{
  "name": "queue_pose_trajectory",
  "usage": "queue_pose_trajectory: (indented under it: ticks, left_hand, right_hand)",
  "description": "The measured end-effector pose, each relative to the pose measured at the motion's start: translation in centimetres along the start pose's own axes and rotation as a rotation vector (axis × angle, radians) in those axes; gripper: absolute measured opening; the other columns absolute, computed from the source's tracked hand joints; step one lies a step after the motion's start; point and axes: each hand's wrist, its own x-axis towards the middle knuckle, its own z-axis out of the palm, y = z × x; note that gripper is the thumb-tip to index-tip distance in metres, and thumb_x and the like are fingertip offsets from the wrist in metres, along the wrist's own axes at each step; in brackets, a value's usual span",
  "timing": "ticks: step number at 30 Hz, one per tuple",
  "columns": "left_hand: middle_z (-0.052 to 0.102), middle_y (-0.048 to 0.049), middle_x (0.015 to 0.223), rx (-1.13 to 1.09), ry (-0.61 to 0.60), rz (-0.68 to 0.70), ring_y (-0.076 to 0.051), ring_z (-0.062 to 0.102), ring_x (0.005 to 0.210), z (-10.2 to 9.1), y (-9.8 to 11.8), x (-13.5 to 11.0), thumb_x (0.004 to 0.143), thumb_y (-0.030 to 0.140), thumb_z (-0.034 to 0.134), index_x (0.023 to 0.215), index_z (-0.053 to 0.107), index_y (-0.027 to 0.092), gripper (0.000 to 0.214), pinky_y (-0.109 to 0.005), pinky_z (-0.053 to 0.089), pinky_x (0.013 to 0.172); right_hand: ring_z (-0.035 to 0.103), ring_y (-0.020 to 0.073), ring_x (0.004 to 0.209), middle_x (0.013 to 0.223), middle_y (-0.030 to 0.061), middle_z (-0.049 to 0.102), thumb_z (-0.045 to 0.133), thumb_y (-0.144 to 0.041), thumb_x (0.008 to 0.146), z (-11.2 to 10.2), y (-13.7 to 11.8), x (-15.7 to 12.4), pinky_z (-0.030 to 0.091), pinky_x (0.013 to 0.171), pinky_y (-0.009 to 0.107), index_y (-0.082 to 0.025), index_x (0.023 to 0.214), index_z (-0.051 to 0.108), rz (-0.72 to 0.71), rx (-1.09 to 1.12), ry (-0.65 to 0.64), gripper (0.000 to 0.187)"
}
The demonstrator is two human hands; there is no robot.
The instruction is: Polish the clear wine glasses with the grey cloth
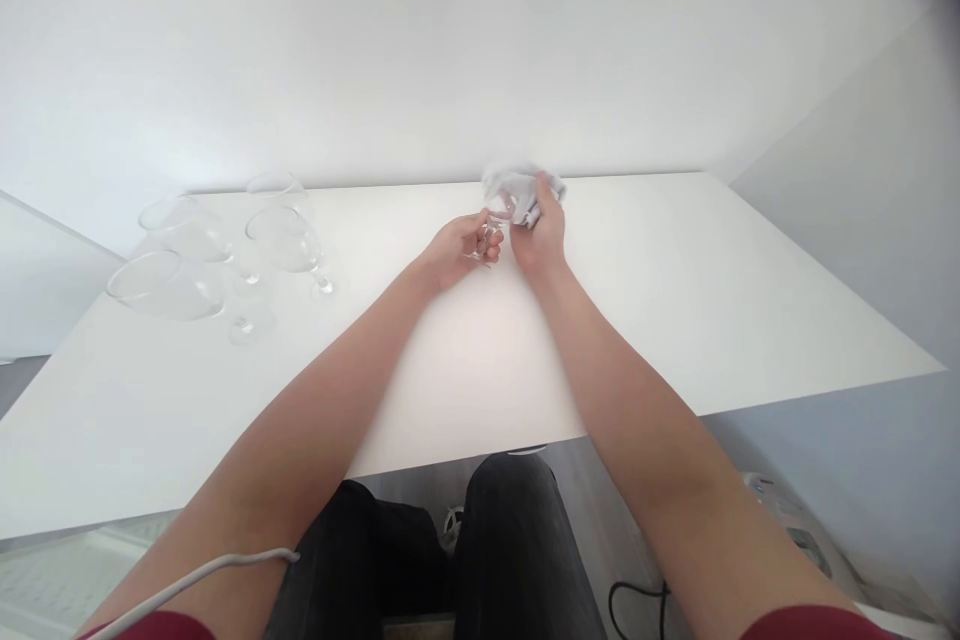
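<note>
My left hand (461, 248) is closed around the stem and foot of a clear wine glass (498, 209), held above the middle of the white table (675, 300). My right hand (541, 230) grips a crumpled white cloth (525, 185) pressed around the bowl of that glass. The bowl is mostly hidden by the cloth and my fingers. Both forearms reach out from the near edge of the table.
Several clear wine glasses (281, 238) stand grouped at the far left of the table. A white wall rises right behind the table. Below the near edge are my dark-trousered legs (517, 540), a black cable on the floor (637, 605) and a grey cord (195, 580).
</note>
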Motion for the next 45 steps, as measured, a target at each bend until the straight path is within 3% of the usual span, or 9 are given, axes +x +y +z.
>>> queue_pose_trajectory:
  ticks: [3,9,16,23,27,30,35,39,45]
  left_hand:
    - [0.05,0.0021,0.07,0.044,0.0,0.026,-0.008,0.049,0.053,0.3,0.1,-0.3,0.099,0.04,0.062,0.103,0.07,0.014,0.027,-0.022,0.047,0.057]
    - [0.048,0.0038,0.067,0.047,0.067,0.069,-0.005,0.043,0.048,0.7,0.1,-0.1,0.098,0.04,0.064,0.094,0.068,0.016,0.025,-0.019,0.046,0.053]
    - [0.05,0.0041,0.068,-0.041,0.199,0.207,-0.005,0.044,0.049,0.6,0.4,0.1,0.099,0.04,0.065,0.095,0.067,0.018,0.023,-0.018,0.045,0.052]
    - [0.047,0.0044,0.067,0.005,0.113,0.176,-0.006,0.042,0.049,0.3,0.2,0.1,0.101,0.038,0.059,0.101,0.068,0.017,0.023,-0.02,0.047,0.053]
    - [0.044,0.0048,0.064,0.0,0.115,0.135,-0.006,0.038,0.047,0.2,0.2,0.0,0.101,0.034,0.059,0.079,0.059,0.017,0.027,-0.02,0.044,0.05]
    - [0.041,0.0054,0.06,-0.002,0.102,0.079,-0.005,0.037,0.046,0.4,0.3,-0.1,0.099,0.032,0.062,0.068,0.047,0.019,0.036,-0.019,0.042,0.049]
    - [0.039,0.0065,0.058,-0.021,0.064,0.064,-0.006,0.034,0.044,0.4,0.1,0.1,0.099,0.031,0.061,0.07,0.048,0.019,0.034,-0.019,0.042,0.049]
    - [0.038,0.0068,0.058,-0.026,0.107,0.066,-0.006,0.034,0.044,0.2,0.0,0.3,0.097,0.032,0.064,0.068,0.045,0.02,0.036,-0.019,0.042,0.049]
    - [0.039,0.0062,0.059,-0.047,0.094,0.09,-0.005,0.035,0.046,-0.1,0.0,0.3,0.099,0.035,0.062,0.069,0.046,0.02,0.038,-0.02,0.043,0.051]
  right_hand:
    - [0.072,0.0217,0.096,0.089,0.0001,0.072,0.07,-0.052,0.086,1.6,-1.0,-1.3,0.063,0.08,0.039,-0.027,0.09,0.063,0.143,0.033,-0.097,0.026]
    - [0.072,0.0216,0.087,0.078,-0.0011,0.072,0.069,-0.048,0.086,1.4,-1.1,-1.1,0.062,0.073,0.036,-0.025,0.085,0.062,0.272,0.077,-0.058,0.023]
    - [0.071,0.0189,0.102,0.093,-0.0024,0.075,0.064,-0.032,0.088,1.3,-0.7,-0.7,0.061,0.087,0.036,-0.026,0.09,0.065,0.184,0.099,0.041,0.006]
    - [0.071,0.0285,0.102,0.096,0.0043,0.076,0.066,-0.056,0.086,1.8,-1.7,-1.8,0.062,0.083,0.045,-0.023,0.095,0.066,0.305,0.077,-0.159,0.034]
    - [0.071,0.0283,0.104,0.098,0.0046,0.075,0.056,-0.072,0.088,1.7,-2.3,-1.9,0.062,0.082,0.045,-0.025,0.098,0.066,0.231,0.052,-0.164,0.049]
    - [0.071,0.027,0.102,0.097,0.0033,0.075,0.057,-0.073,0.087,1.6,-2.1,-1.6,0.062,0.08,0.044,-0.026,0.095,0.067,0.209,0.022,-0.164,0.048]
    - [0.073,0.0267,0.097,0.093,0.004,0.076,0.066,-0.071,0.083,2.0,-1.7,-1.6,0.061,0.075,0.041,-0.026,0.097,0.07,0.25,-0.078,-0.219,0.047]
    - [0.072,0.0228,0.099,0.099,0.0004,0.076,0.076,-0.065,0.079,2.2,-2.0,-2.0,0.06,0.076,0.035,-0.03,0.102,0.07,0.138,-0.126,-0.209,0.043]
    - [0.072,0.0244,0.101,0.098,0.0018,0.076,0.062,-0.072,0.086,1.9,-1.8,-1.8,0.062,0.074,0.038,-0.028,0.095,0.069,0.166,-0.063,-0.186,0.046]
